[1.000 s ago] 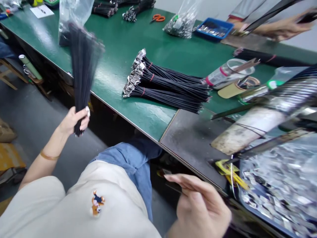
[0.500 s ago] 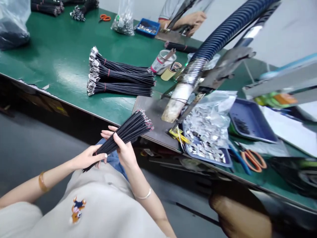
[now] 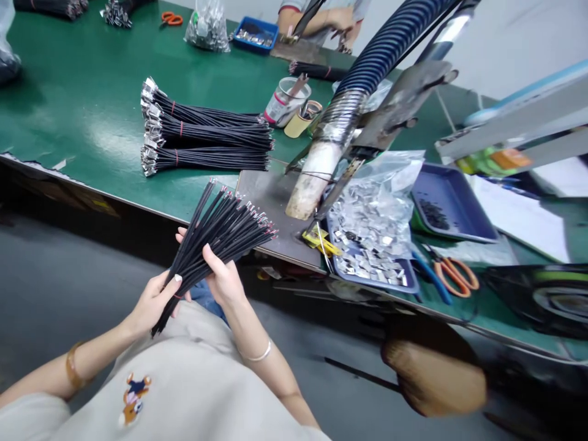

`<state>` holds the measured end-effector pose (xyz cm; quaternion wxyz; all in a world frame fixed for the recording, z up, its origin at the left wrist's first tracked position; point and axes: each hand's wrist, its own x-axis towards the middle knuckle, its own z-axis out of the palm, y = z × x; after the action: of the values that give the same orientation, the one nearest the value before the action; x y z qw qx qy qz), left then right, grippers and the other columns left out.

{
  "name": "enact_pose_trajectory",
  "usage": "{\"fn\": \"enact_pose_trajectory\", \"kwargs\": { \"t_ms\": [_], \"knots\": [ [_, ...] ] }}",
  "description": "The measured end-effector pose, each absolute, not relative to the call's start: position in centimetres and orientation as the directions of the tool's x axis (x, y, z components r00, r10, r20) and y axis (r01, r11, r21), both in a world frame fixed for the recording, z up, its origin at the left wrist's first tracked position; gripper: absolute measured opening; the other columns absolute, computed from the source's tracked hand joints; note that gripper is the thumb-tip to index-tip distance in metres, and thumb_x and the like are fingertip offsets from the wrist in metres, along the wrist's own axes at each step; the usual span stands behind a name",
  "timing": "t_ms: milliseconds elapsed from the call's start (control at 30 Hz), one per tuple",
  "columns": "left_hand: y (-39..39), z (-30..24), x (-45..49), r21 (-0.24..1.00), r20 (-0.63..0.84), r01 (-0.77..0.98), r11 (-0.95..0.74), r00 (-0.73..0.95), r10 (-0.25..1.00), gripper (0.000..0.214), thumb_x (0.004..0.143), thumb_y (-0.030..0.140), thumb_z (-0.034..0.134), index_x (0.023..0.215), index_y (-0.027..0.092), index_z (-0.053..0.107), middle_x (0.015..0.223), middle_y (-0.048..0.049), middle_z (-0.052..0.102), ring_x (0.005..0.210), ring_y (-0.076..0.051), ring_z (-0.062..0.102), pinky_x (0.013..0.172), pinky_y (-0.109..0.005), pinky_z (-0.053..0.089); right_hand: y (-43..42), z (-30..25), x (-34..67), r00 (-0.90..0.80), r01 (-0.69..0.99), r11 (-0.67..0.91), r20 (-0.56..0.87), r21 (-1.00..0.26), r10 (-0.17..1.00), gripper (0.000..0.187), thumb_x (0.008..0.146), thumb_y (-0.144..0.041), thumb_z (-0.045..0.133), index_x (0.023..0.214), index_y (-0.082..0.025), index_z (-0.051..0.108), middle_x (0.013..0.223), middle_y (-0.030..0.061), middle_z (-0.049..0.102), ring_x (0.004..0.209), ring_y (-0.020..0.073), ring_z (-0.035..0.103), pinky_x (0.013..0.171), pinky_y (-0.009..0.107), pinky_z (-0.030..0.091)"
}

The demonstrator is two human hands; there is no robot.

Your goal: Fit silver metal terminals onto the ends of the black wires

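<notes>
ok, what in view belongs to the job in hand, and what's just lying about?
Part of the job:
- fanned wire bundle, in left hand and right hand
- tied wire bundles on the table, probably: similar black wires, metal ends
- loose metal pieces, possibly

Seemingly lying about:
- plastic cup
- papers

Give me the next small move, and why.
Probably lower the fanned black wires onto the dark board: the left hand grips them near the red band, the right hand holds their middle, and their spread ends point toward the board.
</notes>
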<state>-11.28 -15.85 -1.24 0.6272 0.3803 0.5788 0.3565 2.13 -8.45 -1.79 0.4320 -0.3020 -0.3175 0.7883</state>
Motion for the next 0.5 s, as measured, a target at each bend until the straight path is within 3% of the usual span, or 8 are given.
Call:
{"fn": "enact_pose_trajectory", "kwargs": {
  "t_ms": [133, 267, 400, 500],
  "knots": [
    [-15.4, -0.9, -12.1, 0.898, -0.426, 0.174, 0.404, 0.114, 0.898, 0.047, 0.088, 0.063, 0.052, 0.076, 0.017, 0.055, 0.062, 0.0014, 0.057, 0.046, -0.009, 0.047, 0.049, -0.023, 0.040, -8.9, -2.0, 2.4, -0.421, -0.508, -0.405, -0.190, -0.760, 0.887, 0.042, 0.083, -0.054, 0.071, 0.114, -0.025, 0.070, 0.115, 0.0041, 0.075, 0.114, 0.0256, 0.070, 0.105, 0.045, 0.055],
    [-15.7, -0.6, -13.6, 0.840, -0.496, 0.382, 0.386, 0.249, 0.832, 0.035, 0.091, 0.048, 0.052, 0.075, 0.018, 0.054, 0.062, 0.0017, 0.057, 0.056, -0.012, 0.054, 0.060, -0.023, 0.045, -9.4, -2.6, 2.5, -0.364, -0.541, -0.409, -0.234, -0.735, 0.902, 0.048, 0.081, -0.054, 0.073, 0.121, -0.027, 0.067, 0.096, 0.0002, 0.074, 0.096, 0.0216, 0.074, 0.100, 0.044, 0.058],
    [-16.6, -0.2, -15.3, 0.788, -0.565, 0.476, 0.390, 0.308, 0.766, 0.037, 0.093, 0.050, 0.049, 0.078, 0.017, 0.059, 0.074, -0.0008, 0.063, 0.068, -0.015, 0.057, 0.067, -0.024, 0.047, -9.3, -3.2, 2.2, -0.273, -0.600, -0.408, -0.304, -0.688, 0.913, 0.043, 0.080, -0.052, 0.074, 0.112, -0.024, 0.069, 0.091, 0.0006, 0.073, 0.091, 0.0208, 0.074, 0.098, 0.043, 0.058],
    [-16.1, 0.3, -15.9, 0.773, -0.546, 0.517, 0.367, 0.248, 0.800, 0.032, 0.091, 0.049, 0.056, 0.094, 0.019, 0.066, 0.094, -0.0033, 0.071, 0.090, -0.021, 0.063, 0.083, -0.026, 0.050, -9.1, -3.3, 1.8, -0.201, -0.649, -0.374, -0.325, -0.662, 0.924, 0.040, 0.079, -0.051, 0.076, 0.108, -0.024, 0.068, 0.091, 0.0005, 0.074, 0.094, 0.0209, 0.074, 0.102, 0.045, 0.055]
  ]
}}
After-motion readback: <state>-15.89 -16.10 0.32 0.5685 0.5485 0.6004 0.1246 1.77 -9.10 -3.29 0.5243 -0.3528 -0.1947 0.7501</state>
